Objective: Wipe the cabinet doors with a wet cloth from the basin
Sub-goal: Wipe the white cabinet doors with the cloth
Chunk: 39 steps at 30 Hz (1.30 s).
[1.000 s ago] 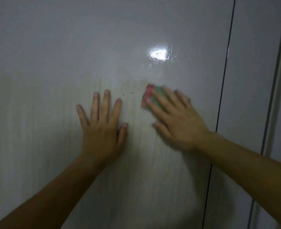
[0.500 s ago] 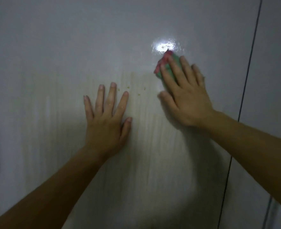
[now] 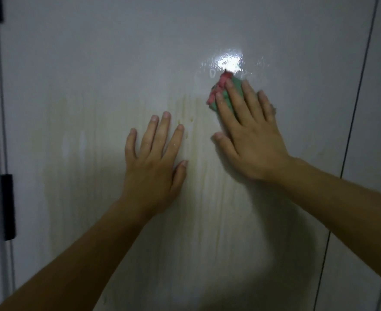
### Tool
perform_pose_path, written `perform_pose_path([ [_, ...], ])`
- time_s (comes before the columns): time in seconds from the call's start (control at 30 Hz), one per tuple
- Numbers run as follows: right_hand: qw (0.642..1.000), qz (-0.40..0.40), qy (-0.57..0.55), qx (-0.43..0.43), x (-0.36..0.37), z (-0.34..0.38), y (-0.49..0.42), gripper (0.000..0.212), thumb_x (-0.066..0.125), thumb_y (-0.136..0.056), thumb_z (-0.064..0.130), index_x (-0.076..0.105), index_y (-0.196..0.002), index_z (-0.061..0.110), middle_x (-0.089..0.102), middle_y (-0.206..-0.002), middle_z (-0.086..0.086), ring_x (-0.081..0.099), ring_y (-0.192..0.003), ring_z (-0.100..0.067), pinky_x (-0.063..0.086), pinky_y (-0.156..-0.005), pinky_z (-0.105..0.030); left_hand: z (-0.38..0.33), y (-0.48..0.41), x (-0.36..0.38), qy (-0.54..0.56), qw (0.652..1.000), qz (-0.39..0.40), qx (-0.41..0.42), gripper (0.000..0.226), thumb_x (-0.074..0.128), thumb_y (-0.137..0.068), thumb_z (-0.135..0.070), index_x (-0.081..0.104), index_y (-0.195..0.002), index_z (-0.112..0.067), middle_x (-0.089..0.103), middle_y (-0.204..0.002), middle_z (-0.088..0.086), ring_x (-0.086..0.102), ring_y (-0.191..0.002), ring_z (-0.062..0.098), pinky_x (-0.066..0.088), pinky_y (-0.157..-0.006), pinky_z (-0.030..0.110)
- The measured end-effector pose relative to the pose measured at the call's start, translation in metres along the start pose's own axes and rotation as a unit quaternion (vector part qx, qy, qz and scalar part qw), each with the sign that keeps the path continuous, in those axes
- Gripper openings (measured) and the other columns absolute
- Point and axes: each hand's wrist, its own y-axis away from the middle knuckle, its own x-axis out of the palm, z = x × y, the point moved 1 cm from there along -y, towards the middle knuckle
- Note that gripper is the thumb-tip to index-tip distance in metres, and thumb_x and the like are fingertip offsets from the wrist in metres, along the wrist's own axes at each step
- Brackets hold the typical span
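Note:
A glossy white cabinet door [image 3: 95, 75] fills the view, with yellowish streaks running down its middle. My right hand [image 3: 250, 140] presses a green and pink cloth [image 3: 221, 90] flat against the door with straight fingers; the cloth shows above and left of the fingertips, just below a bright wet glare spot. My left hand [image 3: 155, 162] rests flat on the door to the left, fingers spread, holding nothing.
A dark seam [image 3: 351, 140] separates this door from the neighbouring door [image 3: 377, 108] on the right. At the left edge a black hinge or handle piece [image 3: 8, 206] sits on a grey vertical strip. A few small yellow specks [image 3: 190, 120] dot the door between the hands.
My right hand slid the cloth upward from beside the left hand to just under the glare spot. The left hand stayed pressed in place. The view shifted left.

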Motion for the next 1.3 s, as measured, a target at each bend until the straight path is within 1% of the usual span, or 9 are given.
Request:
perform_pose_path([
  [0.17,0.989,0.026,0.037,-0.139,0.011,0.018,0.047,0.074,0.031,-0.105,0.055,0.016,-0.163,0.011,0.007,-0.17,-0.014,0.002,-0.157,-0.035,0.007,-0.127,-0.054,0.005,0.001,-0.005,0.039,0.999,-0.012,0.012,0.064,0.036,-0.101,-0.044,0.034,-0.158,-0.014,0.019,-0.169,0.013,0.015,-0.157,0.028,0.014,-0.124,0.055],
  [0.3,0.993,0.037,0.027,-0.109,-0.005,0.011,-0.012,0.077,0.023,-0.106,0.056,0.001,-0.163,0.008,-0.005,-0.17,-0.017,-0.008,-0.157,-0.033,-0.005,-0.128,-0.046,0.028,0.008,-0.011,0.054,0.998,-0.034,-0.013,0.062,0.039,-0.1,-0.041,0.041,-0.153,-0.008,0.025,-0.165,0.021,0.02,-0.155,0.037,0.014,-0.124,0.057],
  [0.4,0.997,0.008,0.014,-0.072,-0.005,0.026,-0.029,0.08,0.024,-0.104,0.058,0.003,-0.163,0.008,-0.004,-0.17,-0.017,-0.009,-0.157,-0.034,-0.002,-0.128,-0.049,0.047,0.015,-0.01,0.011,0.997,-0.034,-0.069,0.064,0.036,-0.099,-0.043,0.039,-0.154,-0.011,0.021,-0.167,0.02,0.015,-0.156,0.04,0.006,-0.122,0.065],
  [0.6,0.978,0.018,0.006,-0.206,0.015,0.057,0.014,0.073,0.034,-0.105,0.057,0.021,-0.162,0.014,0.01,-0.17,-0.012,0.003,-0.157,-0.036,0.012,-0.126,-0.053,0.07,0.032,-0.008,0.009,0.998,-0.009,-0.063,0.065,0.035,-0.1,-0.044,0.03,-0.16,-0.019,0.015,-0.17,0.014,0.009,-0.157,0.038,0.011,-0.121,0.067],
  [0.67,0.982,0.021,0.011,-0.189,0.008,0.05,-0.007,0.071,0.026,-0.105,0.057,0.016,-0.163,0.017,0.007,-0.171,-0.01,-0.001,-0.158,-0.033,0.006,-0.127,-0.05,0.071,0.032,-0.009,0.005,0.998,-0.005,-0.062,0.065,0.035,-0.1,-0.043,0.03,-0.16,-0.019,0.015,-0.17,0.014,0.009,-0.157,0.038,0.012,-0.12,0.067],
  [0.8,0.999,-0.007,-0.027,-0.031,-0.007,0.048,-0.051,0.073,0.017,-0.103,0.059,0.007,-0.164,0.019,-0.001,-0.172,-0.008,-0.007,-0.158,-0.032,-0.005,-0.126,-0.047,0.071,0.032,-0.009,0.018,0.998,0.0,-0.06,0.064,0.033,-0.101,-0.043,0.028,-0.161,-0.02,0.013,-0.17,0.013,0.006,-0.158,0.036,0.01,-0.121,0.066],
  [1.03,0.971,0.017,0.026,-0.237,0.012,0.071,-0.013,0.068,0.03,-0.106,0.054,0.02,-0.163,0.017,0.013,-0.17,-0.01,0.004,-0.158,-0.034,0.012,-0.126,-0.052,0.09,0.041,-0.01,0.066,0.997,-0.007,-0.044,0.065,0.036,-0.102,-0.042,0.03,-0.16,-0.012,0.011,-0.169,0.019,0.005,-0.158,0.035,0.007,-0.126,0.058],
  [1.2,0.998,-0.009,-0.015,-0.068,-0.008,0.074,-0.081,0.072,0.02,-0.105,0.056,0.006,-0.164,0.018,0.0,-0.172,-0.009,-0.005,-0.158,-0.03,-0.003,-0.127,-0.047,0.11,0.042,-0.012,0.034,0.992,0.009,-0.118,0.067,0.03,-0.102,-0.048,0.022,-0.162,-0.02,0.004,-0.171,0.014,-0.001,-0.158,0.036,0.004,-0.122,0.067],
  [1.3,0.992,-0.021,-0.002,-0.126,0.004,0.1,-0.059,0.072,0.027,-0.104,0.055,0.014,-0.163,0.015,0.005,-0.171,-0.012,0.0,-0.158,-0.035,0.002,-0.127,-0.05,0.112,0.045,-0.012,0.037,0.993,0.013,-0.11,0.066,0.029,-0.102,-0.048,0.021,-0.163,-0.023,0.004,-0.171,0.012,-0.001,-0.158,0.035,0.005,-0.121,0.068],
])
